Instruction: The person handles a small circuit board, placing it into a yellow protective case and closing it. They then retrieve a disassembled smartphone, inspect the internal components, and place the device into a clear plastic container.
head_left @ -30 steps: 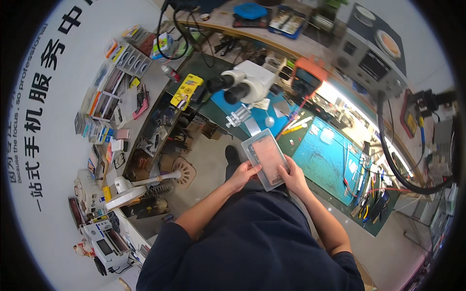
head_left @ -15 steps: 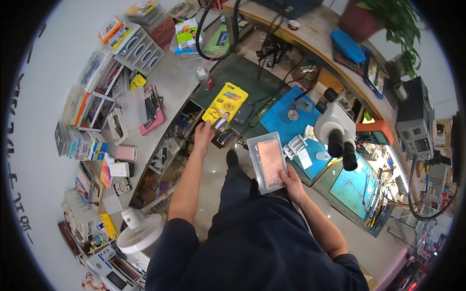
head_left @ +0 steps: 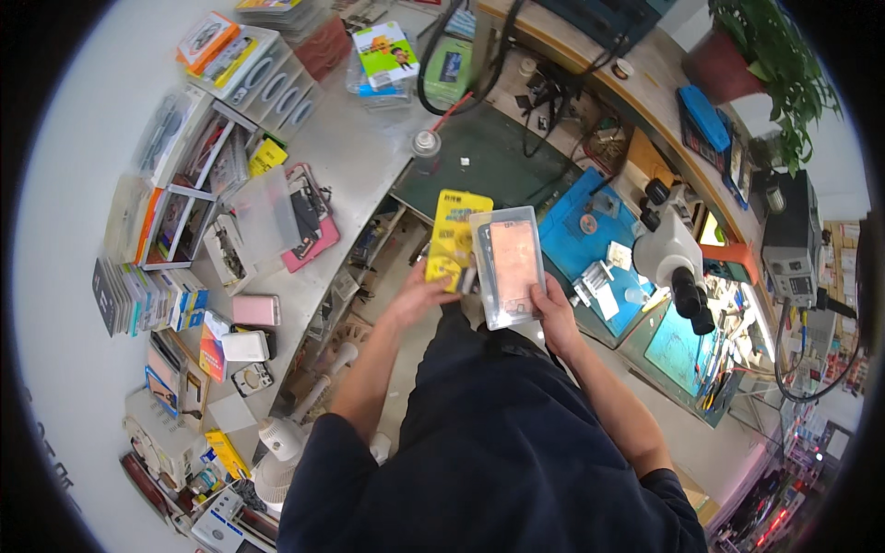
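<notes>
My right hand (head_left: 556,316) grips the lower right edge of a clear plastic box (head_left: 483,276) in front of my body. Inside the box lies a flat, copper-pink, phone-shaped panel (head_left: 514,263), with a darker piece showing along its left side. My left hand (head_left: 419,300) is closed on the lower end of a flat yellow package (head_left: 458,217), just left of the box. Part of the package's right side is hidden behind the box. Some of the left fingers are hidden too.
A spray can (head_left: 426,146) with a red straw stands on the green bench mat (head_left: 498,152). Right of it are a blue mat (head_left: 572,207) and a microscope (head_left: 666,249). On the left bench lie a clear lid (head_left: 263,217), phone parts and plastic drawers (head_left: 267,78). A white fan (head_left: 279,442) stands below.
My left hand has drawn the yellow package off the bench and toward me, beside the box. The box in my right hand is a little higher and turned more upright. The view has shifted.
</notes>
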`<state>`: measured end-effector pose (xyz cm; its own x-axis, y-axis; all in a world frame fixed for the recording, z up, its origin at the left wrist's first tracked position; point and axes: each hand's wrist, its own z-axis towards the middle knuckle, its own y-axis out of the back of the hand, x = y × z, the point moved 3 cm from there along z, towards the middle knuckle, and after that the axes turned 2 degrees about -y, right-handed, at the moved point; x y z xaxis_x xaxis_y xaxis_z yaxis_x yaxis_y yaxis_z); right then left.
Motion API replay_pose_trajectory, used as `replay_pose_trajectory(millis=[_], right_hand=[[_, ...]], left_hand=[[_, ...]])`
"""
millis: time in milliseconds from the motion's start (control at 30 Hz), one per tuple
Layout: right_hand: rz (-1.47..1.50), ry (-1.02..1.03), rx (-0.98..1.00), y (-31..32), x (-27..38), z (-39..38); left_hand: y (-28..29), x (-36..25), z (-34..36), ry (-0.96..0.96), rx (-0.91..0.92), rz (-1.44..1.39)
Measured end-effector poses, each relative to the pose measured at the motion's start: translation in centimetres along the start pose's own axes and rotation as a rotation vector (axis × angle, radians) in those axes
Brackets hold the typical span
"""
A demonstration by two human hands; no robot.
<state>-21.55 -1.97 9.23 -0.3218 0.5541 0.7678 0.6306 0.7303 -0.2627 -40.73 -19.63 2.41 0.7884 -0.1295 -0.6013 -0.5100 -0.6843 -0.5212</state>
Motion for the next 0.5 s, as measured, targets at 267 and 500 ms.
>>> replay_pose_trajectory(millis=[267, 500], right_hand=[[0.061, -0.09, 0.096, -7.2, -1.1, 4.1], [-0.041, -0.025, 0.18, -15.1, 0.6, 8.3]], left_hand=[[-0.7, 3.1, -6.5, -0.209, -0.029, -0.257], [2.4, -1.4, -6.0, -0.38, -0.098, -0.29]])
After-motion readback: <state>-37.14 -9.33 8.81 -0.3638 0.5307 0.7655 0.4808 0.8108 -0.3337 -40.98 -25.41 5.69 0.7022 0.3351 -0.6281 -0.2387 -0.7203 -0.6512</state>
